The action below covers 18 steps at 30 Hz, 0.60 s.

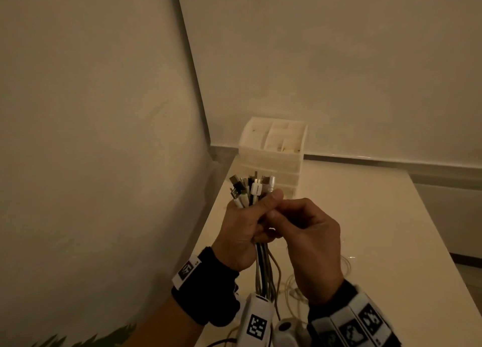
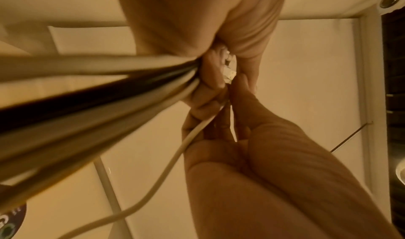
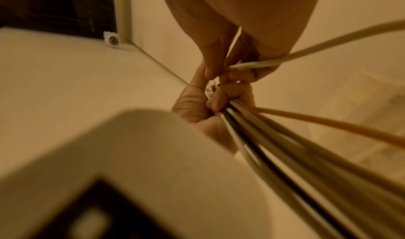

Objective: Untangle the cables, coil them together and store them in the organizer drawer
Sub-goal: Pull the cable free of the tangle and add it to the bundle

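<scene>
many cables (image 1: pixel 263 265) stand gathered in our clenched left hand (image 1: pixel 241 225) above the table (image 1: pixel 365 216), our right hand (image 1: pixel 307 232) pinching one strand, so next we likely coil before reaching the organizer (image 1: pixel 272 151).

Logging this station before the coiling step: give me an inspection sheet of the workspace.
Surface: pale table, loose cable loops lying near its front edge.
Job's things: cable bundle, plug ends up; organizer at the back corner, drawers look closed.
Clutter: nothing seen.
Hands: left hand grips the bundle; right hand pinches a single pale cable.
Cables: hang from the left hand to the table.
Surroundings: plain walls, dim warm light.
</scene>
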{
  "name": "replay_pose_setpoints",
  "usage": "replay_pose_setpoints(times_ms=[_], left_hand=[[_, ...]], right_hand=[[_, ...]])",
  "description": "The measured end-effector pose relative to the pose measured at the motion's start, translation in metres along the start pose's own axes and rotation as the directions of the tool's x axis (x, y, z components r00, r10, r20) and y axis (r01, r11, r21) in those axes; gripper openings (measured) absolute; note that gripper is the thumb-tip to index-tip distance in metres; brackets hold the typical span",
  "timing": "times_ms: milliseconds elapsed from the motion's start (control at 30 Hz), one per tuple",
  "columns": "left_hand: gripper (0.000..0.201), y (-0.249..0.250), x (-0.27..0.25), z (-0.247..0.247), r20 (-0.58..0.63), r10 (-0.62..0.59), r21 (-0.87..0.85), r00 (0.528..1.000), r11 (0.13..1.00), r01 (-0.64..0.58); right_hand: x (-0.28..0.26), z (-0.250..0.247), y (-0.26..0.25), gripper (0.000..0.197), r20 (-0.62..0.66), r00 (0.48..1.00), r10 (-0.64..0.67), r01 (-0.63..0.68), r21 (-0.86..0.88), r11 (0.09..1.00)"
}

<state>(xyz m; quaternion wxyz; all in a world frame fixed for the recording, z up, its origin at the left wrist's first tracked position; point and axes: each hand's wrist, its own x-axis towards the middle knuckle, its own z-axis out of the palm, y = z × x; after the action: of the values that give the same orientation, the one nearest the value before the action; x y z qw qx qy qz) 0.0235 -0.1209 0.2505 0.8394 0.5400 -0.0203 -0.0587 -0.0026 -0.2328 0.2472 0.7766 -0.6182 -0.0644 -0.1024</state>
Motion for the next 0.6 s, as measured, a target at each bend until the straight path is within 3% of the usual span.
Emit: replay_pose_setpoints(times_ms=[233,367,500,600], left_hand=[[0.02,-0.003,0.005,-0.008,-0.025,-0.083,-0.059,0.996,0.995,0.082],[0.024,-0.006,0.007,-0.011,-0.095,-0.081,-0.008,0.992,0.997,0.08],[0.021,-0.005,0.01,-0.015,-0.134,-0.089,-0.028,0.987,0.996,0.085],[0.027,-0.004,0.014,-0.023,-0.111,-0.079,-0.082,0.991,0.994,0.07]], right_hand=[[0.003,0.012,0.005,0.01,0.005,1.0,-0.021,0.021,-0.063,0.998],[0.007,0.01,0.015,0.007,0.017,0.999,-0.039,0.042,-0.265,0.963],[0.003,0.009,0.019,0.019,0.075,0.99,-0.117,0.139,-0.475,0.869],[-0.008,0.002,0.026,0.01,0.079,0.988,-0.131,0.153,-0.539,0.829]])
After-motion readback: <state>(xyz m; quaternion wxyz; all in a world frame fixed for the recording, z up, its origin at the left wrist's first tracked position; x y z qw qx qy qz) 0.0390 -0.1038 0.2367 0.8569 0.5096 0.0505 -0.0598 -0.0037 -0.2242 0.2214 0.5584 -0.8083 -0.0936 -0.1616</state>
